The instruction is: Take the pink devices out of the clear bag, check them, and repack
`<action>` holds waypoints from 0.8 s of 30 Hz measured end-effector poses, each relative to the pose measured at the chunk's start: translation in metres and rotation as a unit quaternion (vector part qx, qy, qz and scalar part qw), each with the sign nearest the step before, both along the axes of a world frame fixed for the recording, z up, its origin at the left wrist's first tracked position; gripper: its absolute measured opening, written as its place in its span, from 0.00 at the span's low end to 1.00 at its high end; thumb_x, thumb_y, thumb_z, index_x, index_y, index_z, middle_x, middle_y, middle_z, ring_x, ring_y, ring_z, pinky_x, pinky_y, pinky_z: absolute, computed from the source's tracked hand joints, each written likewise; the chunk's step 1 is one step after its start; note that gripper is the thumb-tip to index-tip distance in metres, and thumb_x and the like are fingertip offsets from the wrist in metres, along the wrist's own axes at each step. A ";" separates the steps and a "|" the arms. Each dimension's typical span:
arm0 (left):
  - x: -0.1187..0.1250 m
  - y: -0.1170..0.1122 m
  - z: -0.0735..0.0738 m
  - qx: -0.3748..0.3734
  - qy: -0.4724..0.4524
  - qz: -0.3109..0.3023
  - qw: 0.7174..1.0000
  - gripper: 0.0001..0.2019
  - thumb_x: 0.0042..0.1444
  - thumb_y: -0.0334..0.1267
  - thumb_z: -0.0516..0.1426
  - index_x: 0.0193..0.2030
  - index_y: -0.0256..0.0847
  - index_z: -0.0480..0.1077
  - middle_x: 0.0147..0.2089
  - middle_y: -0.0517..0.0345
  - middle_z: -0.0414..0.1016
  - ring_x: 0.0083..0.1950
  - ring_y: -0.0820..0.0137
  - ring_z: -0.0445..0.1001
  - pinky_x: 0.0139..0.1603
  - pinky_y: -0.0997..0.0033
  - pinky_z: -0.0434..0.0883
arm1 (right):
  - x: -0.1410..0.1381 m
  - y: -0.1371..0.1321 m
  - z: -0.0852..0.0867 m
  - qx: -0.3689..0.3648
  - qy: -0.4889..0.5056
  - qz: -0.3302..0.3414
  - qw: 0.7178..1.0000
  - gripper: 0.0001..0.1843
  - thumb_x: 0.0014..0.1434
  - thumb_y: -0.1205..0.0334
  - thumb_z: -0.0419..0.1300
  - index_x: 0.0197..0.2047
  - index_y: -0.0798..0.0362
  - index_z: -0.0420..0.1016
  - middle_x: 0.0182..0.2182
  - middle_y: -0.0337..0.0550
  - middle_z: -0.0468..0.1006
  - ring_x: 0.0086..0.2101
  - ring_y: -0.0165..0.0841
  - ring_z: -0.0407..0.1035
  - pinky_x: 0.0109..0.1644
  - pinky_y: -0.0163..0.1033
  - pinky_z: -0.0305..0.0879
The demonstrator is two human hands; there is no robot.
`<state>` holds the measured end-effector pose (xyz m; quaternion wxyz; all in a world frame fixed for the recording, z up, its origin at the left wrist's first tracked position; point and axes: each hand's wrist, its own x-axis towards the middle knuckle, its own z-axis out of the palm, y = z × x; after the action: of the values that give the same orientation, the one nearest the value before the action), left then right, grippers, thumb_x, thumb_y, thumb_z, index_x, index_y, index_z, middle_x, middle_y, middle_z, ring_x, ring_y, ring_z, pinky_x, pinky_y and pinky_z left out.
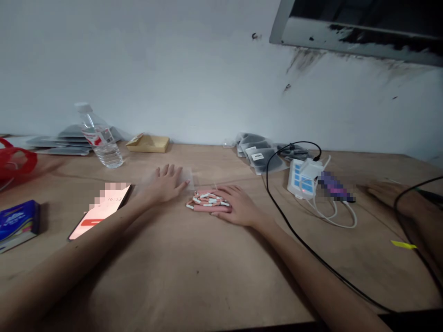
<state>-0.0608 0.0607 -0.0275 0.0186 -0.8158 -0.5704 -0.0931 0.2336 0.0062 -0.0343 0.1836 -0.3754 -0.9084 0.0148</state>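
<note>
My left hand [169,186] lies flat with its fingers spread, palm down on a clear plastic bag [189,177] on the table. Just to its right is a coiled skipping rope [210,201] with pink and white segments and pink handles. My right hand [240,206] is around the right end of the coil, its thumb on the near side and its fingers on the far side. The palm hides part of the rope. The rope rests on the tabletop.
Left of my arms are a lit phone [104,207], a blue packet [19,223], a red bag [15,161] and a tilted water bottle [104,145]. A cardboard tray [148,143], grey packages [258,152], a power strip [300,180], a black cable [290,228] and another person's hand [391,196] also appear.
</note>
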 end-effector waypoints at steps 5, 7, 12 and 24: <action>-0.004 -0.003 0.004 0.005 0.024 -0.039 0.999 0.38 0.68 0.61 0.38 0.71 0.32 0.56 0.71 0.31 0.60 0.72 0.42 0.56 0.68 0.36 0.52 | 0.008 0.007 -0.002 0.002 0.062 0.022 0.998 0.30 0.59 0.43 0.66 0.59 0.51 0.73 0.54 0.54 0.78 0.52 0.48 0.71 0.57 0.55 0.65; -0.005 -0.005 0.005 0.007 0.031 -0.055 0.998 0.41 0.66 0.65 0.39 0.72 0.32 0.55 0.70 0.31 0.60 0.72 0.42 0.56 0.68 0.36 0.52 | 0.012 0.012 -0.005 0.006 0.101 0.008 0.995 0.30 0.58 0.41 0.66 0.56 0.52 0.74 0.52 0.53 0.79 0.51 0.48 0.73 0.56 0.55 0.66; -0.004 -0.012 0.003 0.003 0.033 -0.096 0.995 0.53 0.51 0.77 0.49 0.73 0.39 0.51 0.72 0.32 0.57 0.72 0.40 0.54 0.69 0.35 0.47 | 0.019 0.022 -0.012 0.005 0.167 -0.042 0.985 0.28 0.58 0.40 0.66 0.54 0.50 0.74 0.48 0.50 0.81 0.47 0.48 0.75 0.53 0.54 0.69; 0.008 -0.024 0.010 0.020 -0.016 -0.139 0.990 0.48 0.48 0.79 0.51 0.65 0.44 0.62 0.62 0.39 0.67 0.63 0.43 0.63 0.65 0.42 0.56 | 0.018 0.022 -0.013 -0.038 0.263 -0.094 0.959 0.26 0.55 0.44 0.68 0.53 0.49 0.75 0.45 0.48 0.83 0.43 0.46 0.78 0.48 0.51 0.73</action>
<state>-0.0529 0.0371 -0.0176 0.0125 -0.8853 -0.4495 -0.1188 0.2520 0.0283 -0.0471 0.4026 -0.4488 -0.7871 0.1304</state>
